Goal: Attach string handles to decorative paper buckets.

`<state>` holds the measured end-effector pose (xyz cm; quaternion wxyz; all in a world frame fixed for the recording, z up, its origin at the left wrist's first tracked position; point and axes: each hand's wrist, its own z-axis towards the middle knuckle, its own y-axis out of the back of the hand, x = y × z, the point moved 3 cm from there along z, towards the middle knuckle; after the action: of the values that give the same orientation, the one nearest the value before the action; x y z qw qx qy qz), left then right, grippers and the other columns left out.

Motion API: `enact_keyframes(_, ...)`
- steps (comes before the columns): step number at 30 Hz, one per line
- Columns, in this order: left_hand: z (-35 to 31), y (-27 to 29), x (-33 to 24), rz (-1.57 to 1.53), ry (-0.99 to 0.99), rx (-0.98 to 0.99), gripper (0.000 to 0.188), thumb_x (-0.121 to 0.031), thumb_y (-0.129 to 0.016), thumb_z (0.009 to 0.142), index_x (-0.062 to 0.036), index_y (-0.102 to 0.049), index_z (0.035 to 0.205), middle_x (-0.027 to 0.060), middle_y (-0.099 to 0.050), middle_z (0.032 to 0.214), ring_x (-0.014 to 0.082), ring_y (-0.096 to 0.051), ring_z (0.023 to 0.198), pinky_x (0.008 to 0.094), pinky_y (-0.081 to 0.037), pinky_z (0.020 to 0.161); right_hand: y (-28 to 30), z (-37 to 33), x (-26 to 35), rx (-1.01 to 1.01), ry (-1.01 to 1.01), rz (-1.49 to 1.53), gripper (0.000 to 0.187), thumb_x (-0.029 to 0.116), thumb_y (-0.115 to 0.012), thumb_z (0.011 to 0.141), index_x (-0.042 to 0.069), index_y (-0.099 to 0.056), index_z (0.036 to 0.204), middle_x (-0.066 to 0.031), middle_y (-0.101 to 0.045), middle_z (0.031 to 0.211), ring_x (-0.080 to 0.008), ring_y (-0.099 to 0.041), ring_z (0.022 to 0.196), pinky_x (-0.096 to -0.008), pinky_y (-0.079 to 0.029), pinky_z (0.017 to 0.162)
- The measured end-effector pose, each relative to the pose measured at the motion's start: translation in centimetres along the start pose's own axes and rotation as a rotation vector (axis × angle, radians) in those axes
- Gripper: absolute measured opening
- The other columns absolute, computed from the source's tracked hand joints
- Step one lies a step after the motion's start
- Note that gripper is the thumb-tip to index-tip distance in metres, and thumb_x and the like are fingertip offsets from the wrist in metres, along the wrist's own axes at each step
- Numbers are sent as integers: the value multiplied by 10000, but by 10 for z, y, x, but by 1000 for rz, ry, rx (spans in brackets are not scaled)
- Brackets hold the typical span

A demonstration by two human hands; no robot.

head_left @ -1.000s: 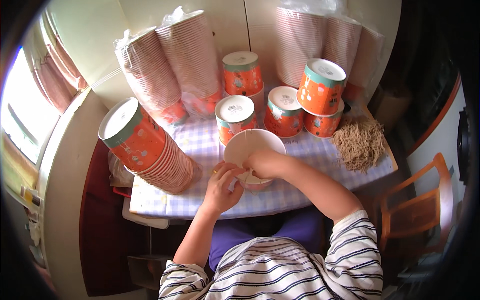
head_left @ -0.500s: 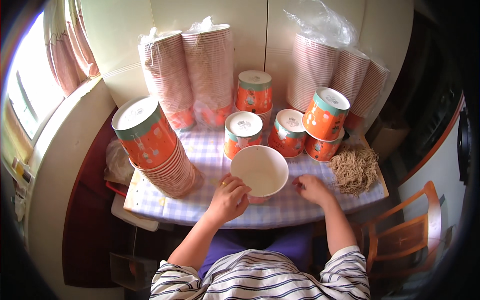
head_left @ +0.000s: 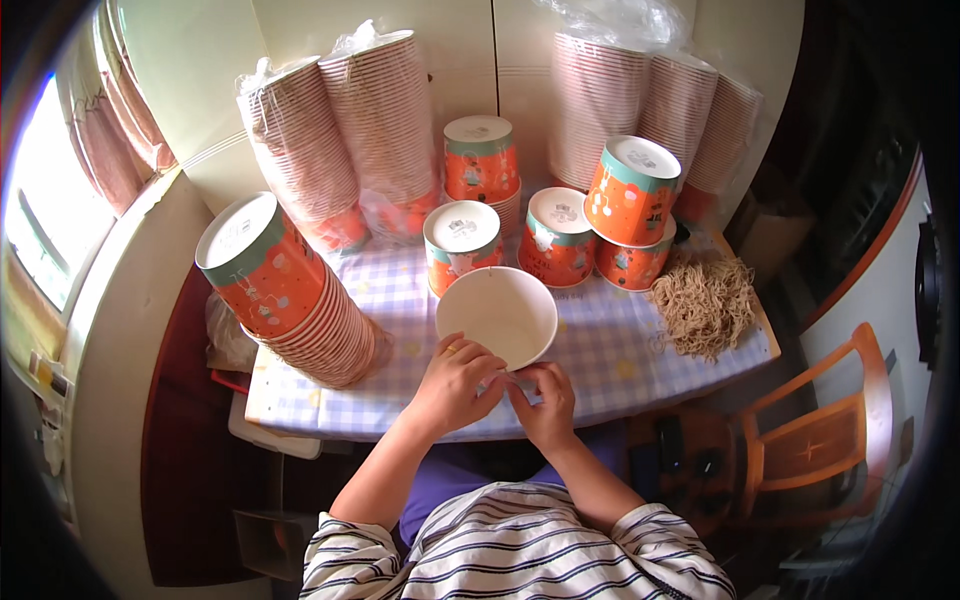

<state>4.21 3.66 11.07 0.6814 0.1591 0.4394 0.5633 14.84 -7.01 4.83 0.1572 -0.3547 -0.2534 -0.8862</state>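
Note:
A white-lined paper bucket stands mouth up at the table's near edge, with a small dark spot on its far rim. My left hand has its fingers curled at the bucket's near-left rim, a ring on one finger. Close beside it, my right hand is closed in a pinch against the bucket's near wall. Whatever lies between the right fingertips is hidden or too small to make out. To the right sits a tangled heap of beige cords.
Upside-down orange and green paper buckets stand behind. A tall leaning stack is at left. Plastic-wrapped bucket stacks line the wall. A checked cloth covers the table; a wooden chair is at right.
My right hand has moved left, from beside the bucket to its near side, next to my left hand. Its fingers have closed. The whole view has shifted slightly.

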Motion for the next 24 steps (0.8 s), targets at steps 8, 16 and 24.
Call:
enact_keyframes(8,-1,-3,2,33,31,20,156,-135,-678,698,-92,-644,844,35,-617,799,231,-602,817,426,-376,927,-12,-10,5,9,6,76,166,14,-696,709,51,-599,838,-69,-612,814,-213,-603,682,-313,-471,593)
enact_keyframes(16,1,-8,4,56,11,47,160,-127,-674,687,-101,-644,842,27,-619,799,218,-603,823,439,-369,932,-27,-23,-15,185,-473,593,60,28,-605,846,-4,-592,896,-54,-628,695,-77,-583,571,-223,-455,507)
enact_keyframes(24,2,-2,3,-30,21,88,193,-58,-675,682,-84,-648,871,42,-627,838,218,-610,878,456,-356,971,-24,-23,-19,153,-464,506,76,60,-632,837,6,-603,882,-38,-618,663,-73,-567,580,-221,-421,514)
